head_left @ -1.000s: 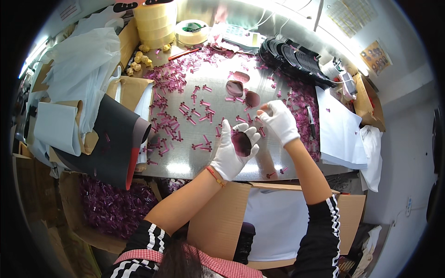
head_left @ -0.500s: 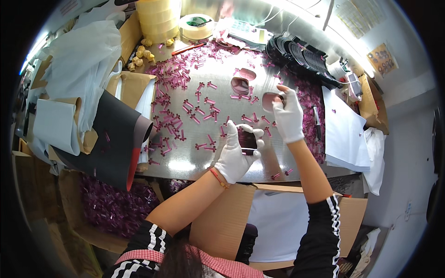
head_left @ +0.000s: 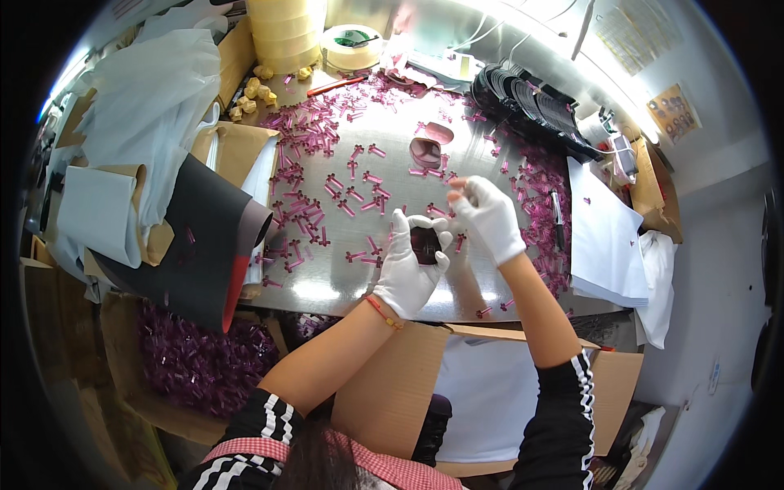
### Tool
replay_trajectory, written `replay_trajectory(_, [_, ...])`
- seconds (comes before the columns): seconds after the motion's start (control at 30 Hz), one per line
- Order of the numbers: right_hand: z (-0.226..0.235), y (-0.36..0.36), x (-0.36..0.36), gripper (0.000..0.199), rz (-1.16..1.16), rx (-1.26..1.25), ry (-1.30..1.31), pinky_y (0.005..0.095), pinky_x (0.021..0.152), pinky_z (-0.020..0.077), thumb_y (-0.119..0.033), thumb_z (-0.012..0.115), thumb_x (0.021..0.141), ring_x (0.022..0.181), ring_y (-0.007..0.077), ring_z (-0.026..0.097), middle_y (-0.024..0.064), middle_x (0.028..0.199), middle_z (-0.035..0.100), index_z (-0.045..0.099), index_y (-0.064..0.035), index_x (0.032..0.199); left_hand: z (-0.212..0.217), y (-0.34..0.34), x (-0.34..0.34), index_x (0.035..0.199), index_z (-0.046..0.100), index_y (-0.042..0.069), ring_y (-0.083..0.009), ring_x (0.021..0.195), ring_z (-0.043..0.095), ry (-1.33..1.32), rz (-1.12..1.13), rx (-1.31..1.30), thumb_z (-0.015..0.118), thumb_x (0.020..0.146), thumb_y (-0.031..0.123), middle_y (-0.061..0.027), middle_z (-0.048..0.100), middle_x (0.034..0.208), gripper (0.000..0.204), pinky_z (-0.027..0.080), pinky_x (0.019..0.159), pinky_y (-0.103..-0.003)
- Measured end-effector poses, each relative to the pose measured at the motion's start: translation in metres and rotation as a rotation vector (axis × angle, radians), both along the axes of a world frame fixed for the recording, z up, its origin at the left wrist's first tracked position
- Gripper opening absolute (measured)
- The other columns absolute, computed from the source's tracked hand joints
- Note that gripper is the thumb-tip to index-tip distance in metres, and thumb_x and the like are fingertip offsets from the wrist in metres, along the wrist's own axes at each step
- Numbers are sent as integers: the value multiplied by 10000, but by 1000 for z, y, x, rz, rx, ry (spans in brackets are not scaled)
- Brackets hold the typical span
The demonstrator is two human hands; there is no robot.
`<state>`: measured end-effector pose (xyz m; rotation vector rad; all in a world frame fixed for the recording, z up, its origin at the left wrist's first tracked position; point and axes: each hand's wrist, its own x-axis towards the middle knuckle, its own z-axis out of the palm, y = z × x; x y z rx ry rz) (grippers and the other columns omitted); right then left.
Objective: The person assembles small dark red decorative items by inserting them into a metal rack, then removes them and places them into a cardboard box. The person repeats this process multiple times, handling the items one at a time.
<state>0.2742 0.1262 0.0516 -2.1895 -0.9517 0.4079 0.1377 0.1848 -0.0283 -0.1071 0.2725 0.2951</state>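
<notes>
Tinted lens (head_left: 424, 245), dark in tone, is resting in the left hand (head_left: 410, 265), above the metal counter (head_left: 335, 286) and near the middle of its front edge. The white-gloved fingers are bending around the lens in a narrow hold, and the thumb is standing upright on the opposite side. The view is not showing whether a second lens is lying beneath it.

The right hand (head_left: 487, 219) is hovering just to the right, nearer the counter's right edge. Its thumb and forefinger, bare at the tips, are standing close together; the view is not showing whether anything small is sitting between them.

Farther toward the back edge, a pinkish lens (head_left: 439, 132) and a brownish lens (head_left: 425, 155) are lying close together on the metal. Pink plastic tabs (head_left: 376, 151) are covering much of the left side, and more are lining the right side, beside the white sheets (head_left: 604, 237).

The step in hand appears to be supporting the lens. For good handling, the left hand should be carrying it by the rim, with only glove fabric bearing on the face. Bare fingertips are likely to be leaving smudges, so they should be staying off the surface. Keeping the lens clear of the loose tabs should be limiting scratches.
</notes>
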Motion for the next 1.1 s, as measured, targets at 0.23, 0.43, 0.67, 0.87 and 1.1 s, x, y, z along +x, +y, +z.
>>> replay_trajectory(0.23, [-41,74,55,488,235,-140,-849,420,1071,353,-470,757,759,1005,286,635,104,1092,687,718,-88,1060,10,-5,-2,919,576,160,-196,982,654,16,38,90,599,905,571,-25,659,1046,412,580,805,-337])
replay_trajectory(0.43, [-33,91,56,359,426,-543,-984,437,1062,314,-440,732,777,1022,260,631,67,923,712,744,-147,984,11,-4,-3,1034,586,137,-192,957,663,28,20,114,557,941,569,-50,667,1072,443,580,762,-327])
replay_trajectory(0.67, [-20,83,52,450,262,-339,-696,414,1051,339,-445,738,774,1163,322,533,141,1039,687,712,-144,1108,11,-5,0,1077,589,120,-203,958,663,62,22,104,529,965,563,-58,669,1056,461,572,778,-337])
replay_trajectory(0.87, [-33,101,56,327,268,-488,-859,438,1079,316,-401,716,802,1009,276,637,137,938,712,747,-183,1043,9,-3,2,1119,589,106,-260,1106,618,5,64,85,463,959,637,-91,648,1159,568,540,925,-399])
replay_trajectory(1.1, [-23,128,36,246,220,-761,-664,456,1043,373,-252,625,887,1018,279,665,133,990,727,752,-110,1044,20,-3,3,1198,559,84,-292,1178,578,50,74,38,416,950,684,-117,620,1209,665,473,1014,-448])
